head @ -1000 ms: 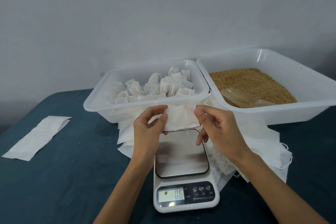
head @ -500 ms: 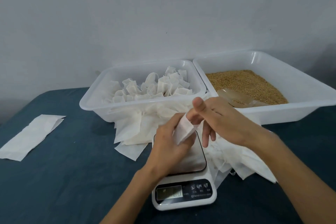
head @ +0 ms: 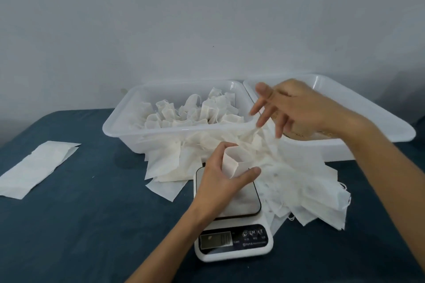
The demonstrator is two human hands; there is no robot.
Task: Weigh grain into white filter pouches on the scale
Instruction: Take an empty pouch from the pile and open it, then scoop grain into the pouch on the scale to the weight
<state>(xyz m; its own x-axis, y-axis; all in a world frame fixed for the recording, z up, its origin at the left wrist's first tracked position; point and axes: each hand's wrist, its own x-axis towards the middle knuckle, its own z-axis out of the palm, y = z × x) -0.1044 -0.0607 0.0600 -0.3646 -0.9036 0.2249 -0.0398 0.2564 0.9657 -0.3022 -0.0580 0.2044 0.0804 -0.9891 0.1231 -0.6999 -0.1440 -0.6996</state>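
The left hand (head: 220,179) grips an opened pouch (head: 232,161), thumb on one side and fingers curled round the other, holding it upright over the scale (head: 232,243), probably so its mouth gapes for filling. Whether its bottom touches the platform cannot be told. The right hand (head: 296,108) holds nothing; its fingers are spread and relaxed in the air over the near rim of the grain tub (head: 368,122), probably on its way to the grain (head: 299,134), of which only a sliver shows under the palm. Loose flat pouches (head: 305,188) lie heaped just behind and right of the scale, within easy reach. Behind them the left tub (head: 128,119) holds pouches (head: 197,112) standing upright. Another flat pouch (head: 34,167) lies well apart on the blue cloth (head: 92,225).
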